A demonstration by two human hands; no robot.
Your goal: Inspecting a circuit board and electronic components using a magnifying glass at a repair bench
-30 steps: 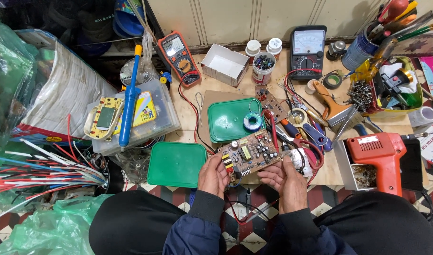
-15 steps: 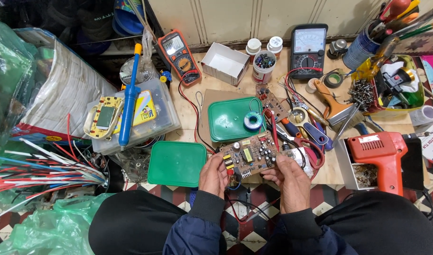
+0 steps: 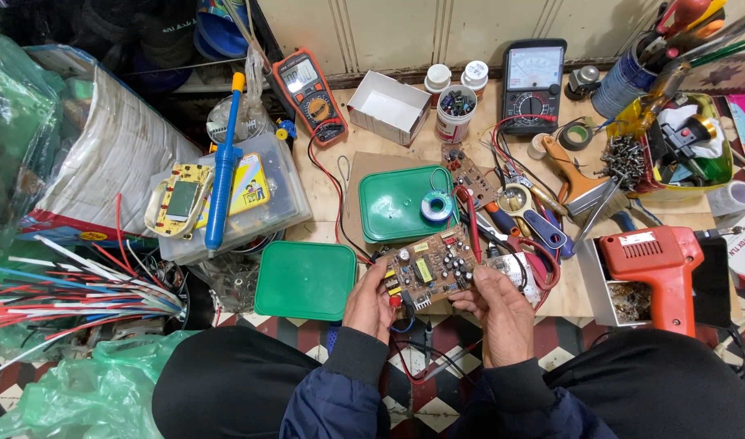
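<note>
Two hands grip one brown circuit board (image 3: pixel 428 272) at the workbench's near edge. Its long axis runs from 8 o'clock up toward 2 o'clock, component side up. The left hand (image 3: pixel 372 302) pinches the lower-left end, thumb on top; the right hand (image 3: pixel 501 313) clasps the lower-right edge. A green lid (image 3: pixel 306 280) lies at 9 o'clock, a solder spool (image 3: pixel 436 206) at 12 o'clock, and an orange-red soldering gun (image 3: pixel 661 264) at 3 o'clock.
</note>
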